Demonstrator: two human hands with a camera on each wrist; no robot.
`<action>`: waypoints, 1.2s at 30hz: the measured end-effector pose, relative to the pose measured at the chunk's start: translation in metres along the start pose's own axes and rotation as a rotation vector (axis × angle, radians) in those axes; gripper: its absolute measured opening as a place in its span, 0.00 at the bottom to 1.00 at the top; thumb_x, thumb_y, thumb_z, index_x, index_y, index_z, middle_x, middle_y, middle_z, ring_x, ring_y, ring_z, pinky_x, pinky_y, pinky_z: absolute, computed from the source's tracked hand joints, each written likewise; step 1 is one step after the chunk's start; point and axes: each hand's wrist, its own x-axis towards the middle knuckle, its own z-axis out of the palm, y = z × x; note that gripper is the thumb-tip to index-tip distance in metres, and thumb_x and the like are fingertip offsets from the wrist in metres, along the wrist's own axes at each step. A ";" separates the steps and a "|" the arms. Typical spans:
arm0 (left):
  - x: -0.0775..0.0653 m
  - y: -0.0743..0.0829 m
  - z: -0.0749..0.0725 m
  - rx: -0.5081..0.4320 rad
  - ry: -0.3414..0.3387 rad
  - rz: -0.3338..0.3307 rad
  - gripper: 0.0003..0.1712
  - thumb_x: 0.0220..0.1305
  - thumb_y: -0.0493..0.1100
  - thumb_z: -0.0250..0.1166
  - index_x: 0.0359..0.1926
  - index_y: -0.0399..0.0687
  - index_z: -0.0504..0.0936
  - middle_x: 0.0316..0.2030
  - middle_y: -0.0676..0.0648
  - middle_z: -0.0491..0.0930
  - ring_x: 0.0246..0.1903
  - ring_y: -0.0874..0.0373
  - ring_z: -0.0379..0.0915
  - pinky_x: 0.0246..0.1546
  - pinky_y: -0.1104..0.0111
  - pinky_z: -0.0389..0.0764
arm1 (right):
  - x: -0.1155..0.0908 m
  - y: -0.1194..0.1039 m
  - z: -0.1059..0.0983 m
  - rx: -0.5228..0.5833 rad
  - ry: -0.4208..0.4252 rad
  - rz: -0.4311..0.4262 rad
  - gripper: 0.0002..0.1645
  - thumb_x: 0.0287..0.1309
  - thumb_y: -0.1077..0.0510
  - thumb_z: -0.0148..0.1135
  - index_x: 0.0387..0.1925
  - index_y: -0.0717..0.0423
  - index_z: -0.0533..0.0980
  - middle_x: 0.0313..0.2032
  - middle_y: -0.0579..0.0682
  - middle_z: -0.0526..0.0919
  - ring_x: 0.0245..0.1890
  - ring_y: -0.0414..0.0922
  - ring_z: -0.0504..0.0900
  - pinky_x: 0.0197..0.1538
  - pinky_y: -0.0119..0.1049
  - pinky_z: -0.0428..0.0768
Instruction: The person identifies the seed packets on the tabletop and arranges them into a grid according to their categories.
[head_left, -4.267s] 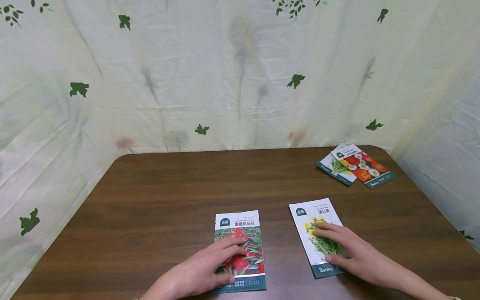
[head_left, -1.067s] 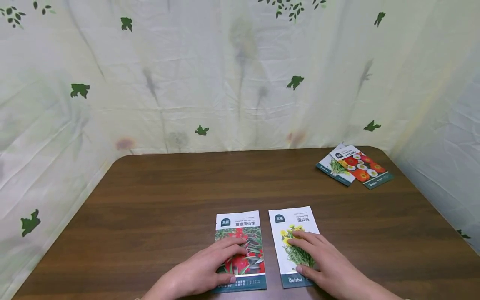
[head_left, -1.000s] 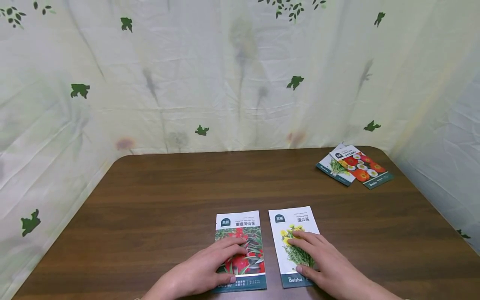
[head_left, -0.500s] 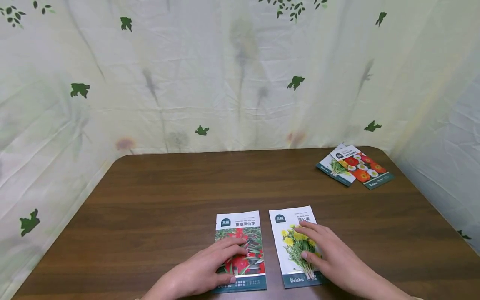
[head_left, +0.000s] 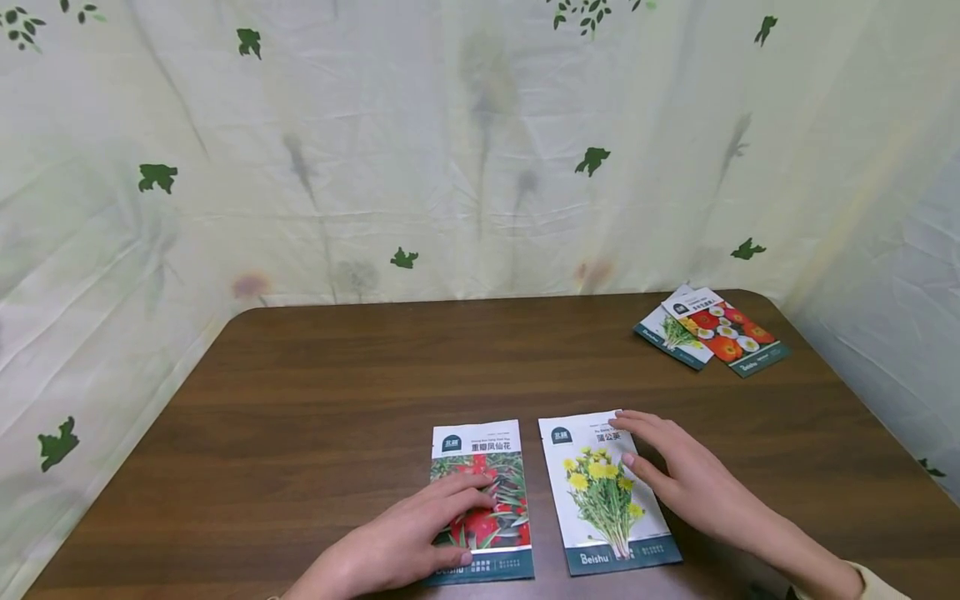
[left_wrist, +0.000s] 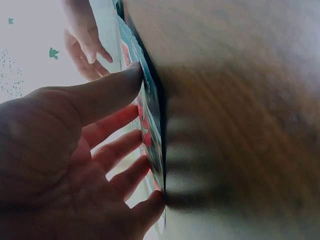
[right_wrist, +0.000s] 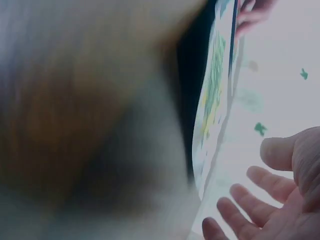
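Two seed packets lie side by side near the table's front, a narrow gap between them. The left one, a seed packet with red flowers (head_left: 504,483), has my left hand (head_left: 401,533) resting on it; in the left wrist view the thumb and fingertips touch its face, fingers spread. To the right is a seed packet with yellow flowers (head_left: 600,500). Over its upper right corner, my right hand (head_left: 697,475) is spread with relaxed fingers. The right wrist view shows these fingers (right_wrist: 255,205) apart from the packet's face, holding nothing.
At the table's back right corner, a seed packet with red and white flowers (head_left: 731,333) overlaps a white seed packet with green leaves (head_left: 667,333). The brown wooden table (head_left: 337,400) reaches back to a pale curtain (head_left: 337,150) with leaf prints, which also hangs at both sides.
The yellow-flower packet slid left beside the red-flower packet under my right hand. That hand has since lifted and moved right and away from me, uncovering the packet's picture. My left hand stayed put.
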 end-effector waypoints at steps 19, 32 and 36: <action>0.000 0.001 -0.001 0.003 0.010 0.014 0.28 0.63 0.50 0.68 0.64 0.63 0.73 0.71 0.60 0.60 0.69 0.54 0.54 0.64 0.56 0.66 | 0.023 0.045 -0.029 0.017 -0.037 -0.187 0.30 0.67 0.55 0.62 0.68 0.51 0.68 0.66 0.48 0.70 0.66 0.49 0.67 0.61 0.49 0.72; 0.001 0.000 0.000 0.010 0.011 0.019 0.28 0.63 0.50 0.69 0.64 0.63 0.73 0.71 0.60 0.60 0.69 0.53 0.54 0.64 0.55 0.66 | 0.044 0.086 -0.066 0.030 -0.070 -0.253 0.28 0.67 0.59 0.61 0.67 0.52 0.69 0.63 0.48 0.74 0.62 0.33 0.68 0.57 0.30 0.73; 0.001 0.000 0.001 0.009 0.006 0.014 0.29 0.63 0.51 0.68 0.64 0.64 0.73 0.71 0.61 0.60 0.69 0.53 0.54 0.64 0.55 0.66 | 0.050 0.100 -0.080 0.018 -0.061 -0.243 0.27 0.66 0.61 0.62 0.65 0.47 0.71 0.63 0.48 0.73 0.61 0.28 0.66 0.55 0.29 0.73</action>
